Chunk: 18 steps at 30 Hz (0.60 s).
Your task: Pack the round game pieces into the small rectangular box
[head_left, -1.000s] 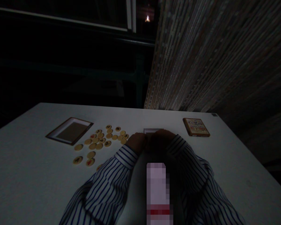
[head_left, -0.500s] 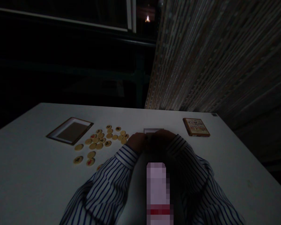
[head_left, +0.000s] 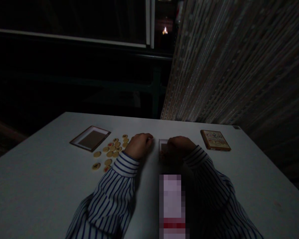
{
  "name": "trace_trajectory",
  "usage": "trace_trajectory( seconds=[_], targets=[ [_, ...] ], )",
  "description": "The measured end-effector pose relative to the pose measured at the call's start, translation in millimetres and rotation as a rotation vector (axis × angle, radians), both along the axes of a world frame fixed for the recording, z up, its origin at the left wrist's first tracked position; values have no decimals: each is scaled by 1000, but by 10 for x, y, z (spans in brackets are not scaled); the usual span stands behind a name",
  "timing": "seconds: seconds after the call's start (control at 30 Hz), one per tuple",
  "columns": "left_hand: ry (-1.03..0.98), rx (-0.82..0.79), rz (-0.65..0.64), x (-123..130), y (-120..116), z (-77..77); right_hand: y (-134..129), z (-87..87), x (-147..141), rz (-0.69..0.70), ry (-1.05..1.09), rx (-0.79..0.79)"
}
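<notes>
1. Work at the small open tray [head_left: 160, 151] was judged to be the step in hand; it was set on the table between the two hands, nearer the right, its near part lost in shadow
2. The right hand [head_left: 181, 145] was held over the tray's right side, fingers bent downward; whether they were closed on anything could not be told
3. The left hand [head_left: 139, 145] was held apart from the right, fingers curled, just beside the loose round pieces [head_left: 112, 148], some marked in black or red (whether one was hidden in the palm could not be told)
4. For any next move, a steady tray and a careful left wrist were judged to be called for, since the pieces were spread loosely and could easily be knocked
5. On the white table [head_left: 52, 172], a larger open box [head_left: 91, 138] was seen to the left of the pieces, and a printed box [head_left: 216, 140] was placed well apart at the right
6. Beyond the table, a dim room was shown, with a string curtain [head_left: 201, 66], a pale window frame [head_left: 148, 20] and a small bright light [head_left: 165, 31]
</notes>
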<state>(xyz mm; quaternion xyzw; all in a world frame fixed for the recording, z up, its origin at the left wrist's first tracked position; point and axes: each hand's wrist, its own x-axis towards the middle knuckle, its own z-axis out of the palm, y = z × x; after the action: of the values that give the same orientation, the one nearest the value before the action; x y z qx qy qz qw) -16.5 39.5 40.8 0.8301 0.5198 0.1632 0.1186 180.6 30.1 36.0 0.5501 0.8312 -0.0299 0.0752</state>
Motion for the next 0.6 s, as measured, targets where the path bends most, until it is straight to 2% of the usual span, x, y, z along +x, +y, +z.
trace_trajectory(
  seconds=[0.17,0.33,0.5,0.6],
  targets=[
    [-46,77,76,-258,-178,92,-48,20,-45,57,36,83],
    [-137,114,222,-703,-400,80,-116,52,-162,72,64,125],
    [-152,115,410,-1226,-591,-34,-158,78,-384,108,127,142],
    [-96,116,490,-1436,-674,-156,-167,100,-536,156,118,138]
  ],
)
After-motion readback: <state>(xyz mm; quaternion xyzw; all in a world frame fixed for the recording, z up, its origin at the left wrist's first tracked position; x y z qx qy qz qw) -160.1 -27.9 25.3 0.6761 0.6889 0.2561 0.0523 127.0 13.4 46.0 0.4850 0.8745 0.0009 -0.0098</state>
